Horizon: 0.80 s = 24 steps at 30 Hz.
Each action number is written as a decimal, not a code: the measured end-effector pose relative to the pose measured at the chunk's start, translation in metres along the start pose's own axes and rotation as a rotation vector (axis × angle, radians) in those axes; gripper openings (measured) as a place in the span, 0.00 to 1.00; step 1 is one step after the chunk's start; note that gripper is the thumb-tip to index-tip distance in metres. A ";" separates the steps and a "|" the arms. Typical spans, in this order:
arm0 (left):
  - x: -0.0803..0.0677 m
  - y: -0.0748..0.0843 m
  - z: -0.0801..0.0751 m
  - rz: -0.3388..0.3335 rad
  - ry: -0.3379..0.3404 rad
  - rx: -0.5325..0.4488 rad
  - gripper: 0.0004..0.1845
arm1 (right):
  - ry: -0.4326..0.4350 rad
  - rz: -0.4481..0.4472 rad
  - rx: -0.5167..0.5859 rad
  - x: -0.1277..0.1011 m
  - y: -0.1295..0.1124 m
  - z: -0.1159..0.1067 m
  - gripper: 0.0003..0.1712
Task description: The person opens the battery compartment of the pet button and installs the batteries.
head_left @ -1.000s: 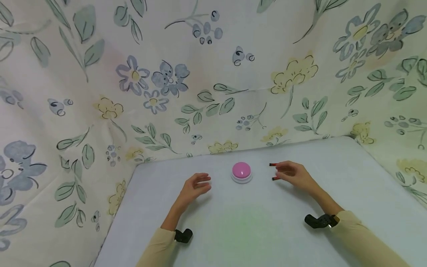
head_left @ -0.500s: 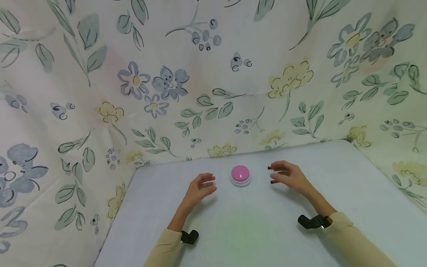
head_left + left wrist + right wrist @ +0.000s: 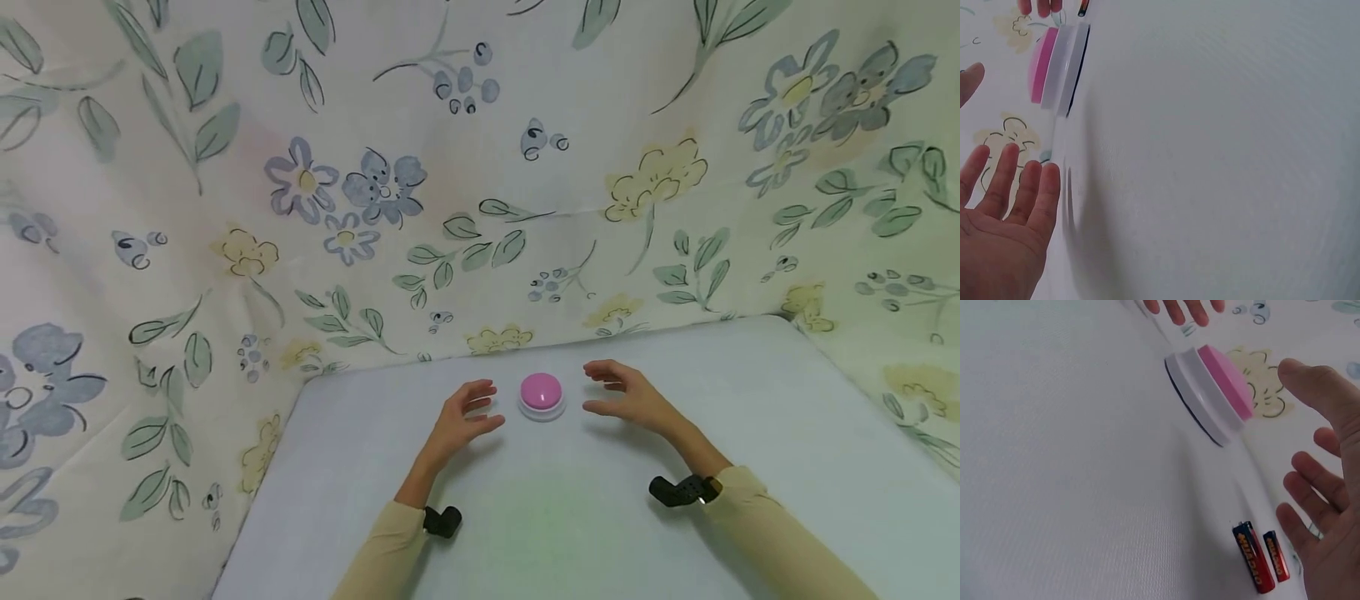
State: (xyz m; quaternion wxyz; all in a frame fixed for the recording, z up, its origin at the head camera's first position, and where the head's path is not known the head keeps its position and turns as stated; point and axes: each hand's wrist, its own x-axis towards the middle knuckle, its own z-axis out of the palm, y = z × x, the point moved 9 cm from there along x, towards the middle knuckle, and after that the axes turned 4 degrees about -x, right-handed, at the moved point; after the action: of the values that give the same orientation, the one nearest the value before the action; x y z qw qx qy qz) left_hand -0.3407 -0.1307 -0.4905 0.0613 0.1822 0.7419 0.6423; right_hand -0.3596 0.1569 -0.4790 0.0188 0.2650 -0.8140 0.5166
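Note:
A round push button with a pink dome (image 3: 541, 391) on a white base sits on the white table between the two hands. To its left is the left hand (image 3: 461, 421), fingers spread and relaxed, holding nothing. On the other side the right hand (image 3: 633, 400) faces it, also with loose fingers and no object in its grasp. Both palms turn toward the button, a gap on each side. In the right wrist view, a red and black battery (image 3: 1254, 557) and a second battery (image 3: 1277, 556) lie on the table below the right fingers (image 3: 1313, 494). The head view hides these batteries behind that hand.
A floral cloth (image 3: 450, 167) rises behind the table's far edge and along both sides. The white tabletop (image 3: 555, 517) stretches toward the person. Each wrist wears a black camera band, such as the one on the right (image 3: 678, 492).
Both hands have moved inward, the left to the right and the right to the left, closer to the button. The batteries' ends, visible before beside the right fingers, are now covered in the head view.

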 end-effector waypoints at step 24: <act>0.042 0.003 0.034 0.028 -0.087 0.171 0.44 | -0.136 0.034 -0.031 0.032 -0.002 0.044 0.54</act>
State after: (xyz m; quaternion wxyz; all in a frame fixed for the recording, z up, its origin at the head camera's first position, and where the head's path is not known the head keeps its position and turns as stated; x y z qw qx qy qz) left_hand -0.3676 -0.0840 -0.4877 0.0687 0.2246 0.7882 0.5689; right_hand -0.3749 0.1053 -0.4882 -0.0410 0.2853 -0.8257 0.4849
